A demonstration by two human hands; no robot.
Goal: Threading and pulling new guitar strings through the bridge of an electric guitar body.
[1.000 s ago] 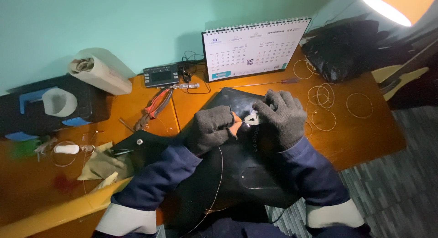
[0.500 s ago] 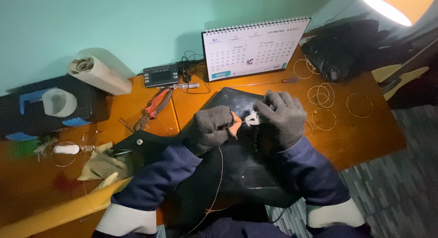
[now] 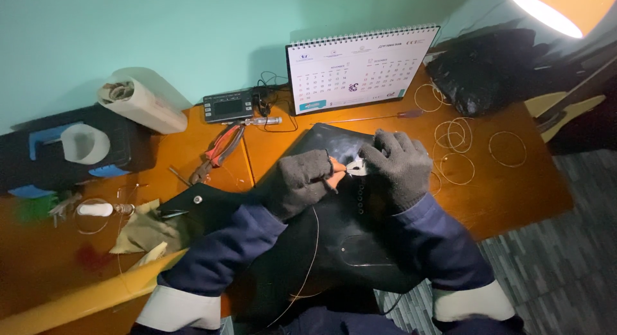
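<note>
In the head view we find both hands gloved in dark grey knit, meeting just above the centre of the frame over a black guitar body [image 3: 334,245] that lies across the orange wooden desk [image 3: 527,193]. The left hand [image 3: 301,181] is curled into a loose fist, its bare fingertips [image 3: 337,167] pinching a thin wire [image 3: 310,258] that runs down from the hand in a curve across the guitar body towards the bottom of the frame. The right hand [image 3: 400,168] is closed around a small pale tool [image 3: 355,169], held tip to tip against the left fingertips; what kind of tool it is we cannot tell, as the glove hides most of it. Both forearms wear dark blue sleeves with white cuffs.

Around the work: a desk calendar [image 3: 360,68] stands upright at upper centre against the teal wall. Just left of it lies a small black meter [image 3: 228,106], and below that a pair of red-handled pliers [image 3: 218,152]. A white roll [image 3: 141,104] lies at upper left, beside a black case [image 3: 71,149]. Several coiled wire rings [image 3: 456,155] lie on the desk right of the hands. A black bag [image 3: 495,71] sits at upper right, under a lit lamp [image 3: 565,7].
</note>
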